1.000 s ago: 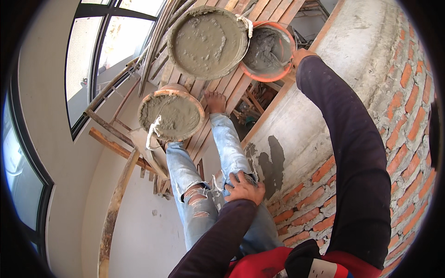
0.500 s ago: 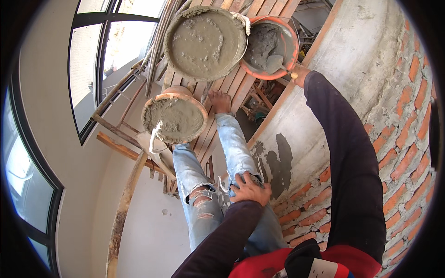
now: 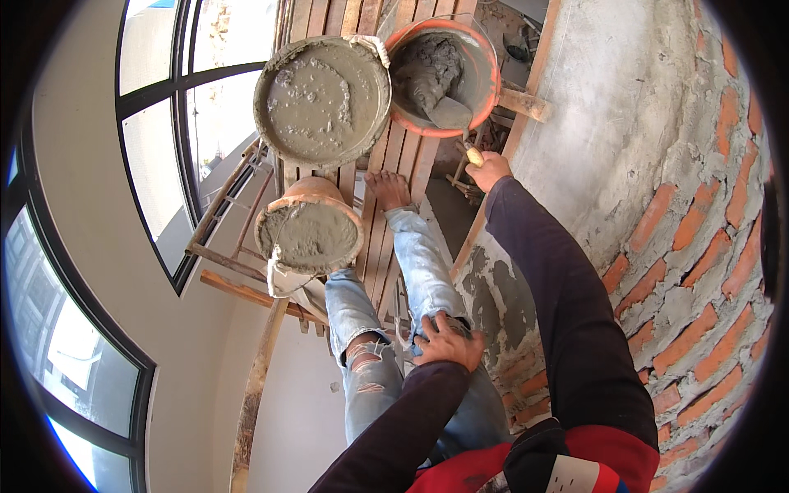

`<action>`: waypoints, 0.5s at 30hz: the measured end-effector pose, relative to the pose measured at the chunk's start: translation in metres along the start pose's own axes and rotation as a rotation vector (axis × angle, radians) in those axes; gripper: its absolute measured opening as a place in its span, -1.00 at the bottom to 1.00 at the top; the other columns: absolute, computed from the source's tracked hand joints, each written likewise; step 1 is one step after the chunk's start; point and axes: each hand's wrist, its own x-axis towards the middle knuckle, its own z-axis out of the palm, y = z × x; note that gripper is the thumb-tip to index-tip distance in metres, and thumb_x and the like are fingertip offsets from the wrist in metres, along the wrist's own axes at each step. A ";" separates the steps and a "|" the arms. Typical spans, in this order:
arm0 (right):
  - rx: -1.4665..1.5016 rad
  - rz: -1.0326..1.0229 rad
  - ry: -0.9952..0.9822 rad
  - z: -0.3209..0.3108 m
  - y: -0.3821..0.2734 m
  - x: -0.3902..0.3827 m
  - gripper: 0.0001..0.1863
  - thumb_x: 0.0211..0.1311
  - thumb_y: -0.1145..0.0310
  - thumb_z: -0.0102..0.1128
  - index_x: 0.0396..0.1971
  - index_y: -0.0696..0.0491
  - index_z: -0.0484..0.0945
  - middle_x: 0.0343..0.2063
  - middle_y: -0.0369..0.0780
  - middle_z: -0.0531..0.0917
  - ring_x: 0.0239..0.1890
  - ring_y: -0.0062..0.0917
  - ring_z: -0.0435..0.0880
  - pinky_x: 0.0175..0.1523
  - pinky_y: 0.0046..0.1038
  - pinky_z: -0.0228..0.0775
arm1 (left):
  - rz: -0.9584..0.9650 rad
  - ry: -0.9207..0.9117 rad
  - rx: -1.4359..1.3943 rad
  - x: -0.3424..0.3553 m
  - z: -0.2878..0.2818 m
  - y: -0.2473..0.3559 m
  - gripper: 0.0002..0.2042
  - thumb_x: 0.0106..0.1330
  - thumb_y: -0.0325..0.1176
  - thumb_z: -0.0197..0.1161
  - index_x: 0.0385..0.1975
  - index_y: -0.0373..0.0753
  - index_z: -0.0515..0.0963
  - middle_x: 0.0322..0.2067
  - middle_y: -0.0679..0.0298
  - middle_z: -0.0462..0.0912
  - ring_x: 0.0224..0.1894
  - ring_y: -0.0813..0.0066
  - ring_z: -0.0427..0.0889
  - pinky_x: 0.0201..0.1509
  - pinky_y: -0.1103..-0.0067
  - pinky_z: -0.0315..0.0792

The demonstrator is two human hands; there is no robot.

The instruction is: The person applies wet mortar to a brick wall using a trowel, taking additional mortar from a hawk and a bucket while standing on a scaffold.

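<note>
Grey mix (image 3: 423, 74) could be spilled down the gap (image 3: 450, 205) if the trowel (image 3: 450, 113), laid in the orange bucket (image 3: 494, 92) and gripped by the right hand (image 3: 491, 170), is tipped, while the left hand (image 3: 449, 343) is spread on the jeans (image 3: 427, 259).

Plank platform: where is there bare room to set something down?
Bare planks show beyond the large bucket, toward the picture's top edge, and in a narrow strip between the small bucket and the right leg. It is crowded where the large bucket and bright orange bucket sit side by side, the trowel in the right hand dipping into the latter.
</note>
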 end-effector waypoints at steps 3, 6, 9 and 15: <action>0.202 0.199 -0.101 0.016 -0.020 -0.011 -0.62 -0.01 0.13 0.29 -0.32 0.15 0.62 -0.32 0.02 0.67 -0.20 -0.05 0.64 -0.10 -0.16 0.46 | -0.006 0.023 0.036 0.002 0.005 -0.003 -0.18 0.07 0.10 0.22 0.34 -0.13 0.19 0.37 -0.02 0.14 0.33 -0.31 0.22 0.30 0.02 0.28; 0.326 0.122 -0.001 0.028 -0.029 -0.013 -0.66 -0.03 0.20 0.25 -0.33 0.16 0.59 -0.39 0.04 0.65 -0.28 -0.04 0.64 -0.19 -0.17 0.46 | 0.003 0.038 0.064 0.000 0.006 -0.002 -0.19 0.07 0.09 0.22 0.34 -0.13 0.21 0.37 -0.01 0.16 0.33 -0.28 0.24 0.31 0.04 0.28; 0.574 0.140 0.081 0.036 -0.045 -0.016 -0.68 -0.05 0.24 0.23 -0.34 0.16 0.58 -0.48 0.02 0.63 -0.35 -0.05 0.64 -0.26 -0.23 0.45 | 0.006 0.064 0.070 0.006 0.017 -0.010 -0.21 0.06 0.09 0.22 0.34 -0.07 0.22 0.38 0.06 0.16 0.35 -0.24 0.23 0.25 -0.02 0.29; 0.417 0.274 0.263 0.037 -0.046 -0.022 -0.69 -0.07 0.28 0.22 -0.29 0.08 0.63 -0.41 0.00 0.67 -0.25 -0.03 0.65 -0.17 -0.13 0.48 | 0.058 0.135 0.076 0.011 0.030 -0.027 -0.23 0.07 0.08 0.22 0.33 -0.02 0.23 0.38 0.12 0.18 0.34 -0.22 0.25 0.22 -0.03 0.31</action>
